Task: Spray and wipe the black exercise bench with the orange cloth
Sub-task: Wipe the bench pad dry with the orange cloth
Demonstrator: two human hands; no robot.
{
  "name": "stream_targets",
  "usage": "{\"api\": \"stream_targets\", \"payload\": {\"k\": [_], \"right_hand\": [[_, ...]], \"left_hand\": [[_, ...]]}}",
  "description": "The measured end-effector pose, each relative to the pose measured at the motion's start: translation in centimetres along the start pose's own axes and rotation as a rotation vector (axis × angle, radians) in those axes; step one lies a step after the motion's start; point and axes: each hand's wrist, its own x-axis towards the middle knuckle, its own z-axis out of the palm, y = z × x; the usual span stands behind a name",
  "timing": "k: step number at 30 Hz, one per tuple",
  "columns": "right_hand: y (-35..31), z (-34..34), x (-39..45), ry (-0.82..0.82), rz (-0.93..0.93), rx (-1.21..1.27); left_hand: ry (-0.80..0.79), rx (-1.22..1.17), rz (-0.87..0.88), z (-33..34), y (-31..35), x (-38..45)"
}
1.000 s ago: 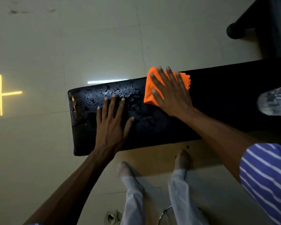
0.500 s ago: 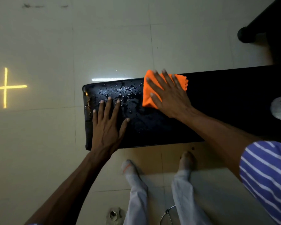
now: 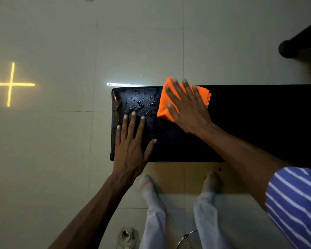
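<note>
The black exercise bench (image 3: pixel 250 112) runs from the middle of the view to the right edge. Its left end is wet with droplets. My right hand (image 3: pixel 188 108) lies flat on the folded orange cloth (image 3: pixel 166 105), pressing it onto the bench near the far edge, just right of the wet patch. Spread flat with fingers apart, my left hand (image 3: pixel 131 146) rests on the bench's left end near the front edge and holds nothing. No spray bottle can be made out in this frame.
Pale floor tiles (image 3: pixel 133 42) surround the bench. A yellow cross of light (image 3: pixel 10 84) marks the floor at left. A black rounded foot of other equipment (image 3: pixel 289 47) stands at the upper right. My feet (image 3: pixel 149 184) are right in front of the bench.
The view has shifted left, so the bench sits further right and the clear bottle at the right edge has left the frame. My right hand and the cloth have slid slightly leftward along the bench.
</note>
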Motion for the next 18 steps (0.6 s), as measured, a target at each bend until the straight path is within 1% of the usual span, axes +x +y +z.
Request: {"api": "stream_targets", "payload": {"k": [2, 3, 4, 5, 7, 9, 10, 11, 13, 15, 16, 17, 18], "right_hand": [[-2.6, 0.3, 1.9, 0.047, 0.151, 0.025], [-3.8, 0.6, 2.4, 0.063, 0.198, 0.031], [-4.8, 0.7, 2.4, 0.072, 0.204, 0.033], [-5.3, 0.8, 1.9, 0.065, 0.164, 0.03], [-5.1, 0.9, 0.0, 0.025, -0.012, -0.01], [-3.3, 0.3, -1.2, -0.046, -0.175, -0.052], [-2.3, -0.1, -1.0, -0.077, -0.213, -0.065], [-1.6, -0.3, -0.3, -0.095, -0.208, -0.067], [-1.8, -0.5, 2.0, -0.081, -0.09, -0.029], [-4.2, -0.3, 3.9, -0.033, 0.089, 0.035], [-5.7, -0.1, 4.4, -0.012, 0.145, 0.05], [-6.9, 0.2, 4.4, 0.002, 0.153, 0.059], [-7.6, 0.4, 3.7, -0.002, 0.108, 0.056]], "left_hand": [[0.015, -0.011, 0.013, 0.1, -0.6, -0.3], [0.018, -0.021, 0.013, 0.1, -0.9, -0.5], [0.02, -0.03, 0.008, 0.1, -1.2, -0.5], [0.019, -0.035, 0.003, 0.0, -1.5, -0.6], [0.01, -0.035, 0.001, -0.3, -1.8, -0.7], [-0.002, -0.04, 0.003, -0.7, -1.9, -0.9], [-0.003, -0.045, 0.005, -0.7, -1.9, -1.0], [0.001, -0.048, 0.006, -0.7, -1.9, -1.0], [0.006, -0.043, 0.008, -0.4, -2.1, -1.1], [0.013, -0.033, 0.018, -0.1, -2.3, -1.1], [0.017, -0.029, 0.019, 0.1, -2.3, -1.0], [0.017, -0.03, 0.02, 0.2, -2.4, -1.0], [0.018, -0.035, 0.021, 0.2, -2.4, -1.1]]}}
